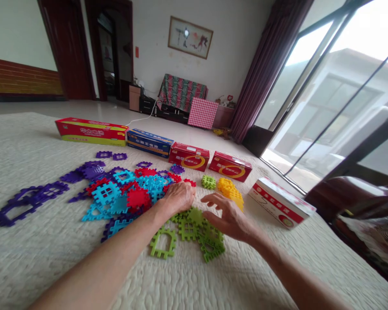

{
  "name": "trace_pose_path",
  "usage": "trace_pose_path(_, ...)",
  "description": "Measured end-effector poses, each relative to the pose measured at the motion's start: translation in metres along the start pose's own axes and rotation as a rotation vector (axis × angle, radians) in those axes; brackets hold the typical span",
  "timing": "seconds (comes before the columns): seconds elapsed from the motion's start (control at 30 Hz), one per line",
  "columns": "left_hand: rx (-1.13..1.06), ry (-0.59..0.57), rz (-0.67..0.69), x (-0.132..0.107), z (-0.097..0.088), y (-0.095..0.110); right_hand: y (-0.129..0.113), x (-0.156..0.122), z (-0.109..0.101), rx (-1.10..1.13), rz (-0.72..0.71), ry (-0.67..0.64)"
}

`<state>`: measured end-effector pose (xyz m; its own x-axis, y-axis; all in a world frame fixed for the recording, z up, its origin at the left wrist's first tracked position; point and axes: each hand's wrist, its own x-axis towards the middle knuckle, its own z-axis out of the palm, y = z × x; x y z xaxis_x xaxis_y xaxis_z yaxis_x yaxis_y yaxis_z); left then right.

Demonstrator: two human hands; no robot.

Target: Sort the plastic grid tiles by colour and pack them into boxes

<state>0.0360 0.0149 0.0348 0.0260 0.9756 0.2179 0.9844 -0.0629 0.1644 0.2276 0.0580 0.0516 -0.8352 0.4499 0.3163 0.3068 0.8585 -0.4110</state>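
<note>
A tall glass door (323, 99) fills the wall to the right of the green pile (195, 215), and a purple curtain (261, 64) hangs beyond the pile, to its right. Under the pile spreads a beige quilted cover (67, 258). To the pile's left lies a broad scatter of interlocking plastic pieces: purple pieces (93, 170) farthest out, then blue pieces (119, 204) and red pieces (138, 198) heaped over one another. Past the pile, from its far left, stand a long red-and-yellow box (90, 131), a blue box (148, 143) and two red boxes (189, 157); a white-and-red box (280, 202) sits to its right. The left hand (180, 196) is at the pile's far edge, fingers curled down close to the red pieces; I cannot tell whether it grips anything. The right hand (228, 217) is over the pile's right side, fingers bent, thumb well apart, with nothing visible in its grasp. Beyond the pile, to its right, is a yellow stack (229, 188). An arched green piece (163, 253) lies at its near left.
</note>
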Motion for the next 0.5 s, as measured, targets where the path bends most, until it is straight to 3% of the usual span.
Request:
trace_pose_path(0.1,-0.015,0.000,-0.019,0.000,-0.001,0.001,-0.018,-0.006,0.008,0.017,0.060,-0.087)
trace_pose_path(0.2,-0.011,0.013,-0.016,0.001,0.001,0.000,-0.027,-0.003,0.016,-0.056,0.096,-0.076)
trace_pose_path(0.5,-0.032,0.020,-0.027,0.001,0.003,-0.002,-0.019,-0.003,0.016,-0.053,0.115,-0.051)
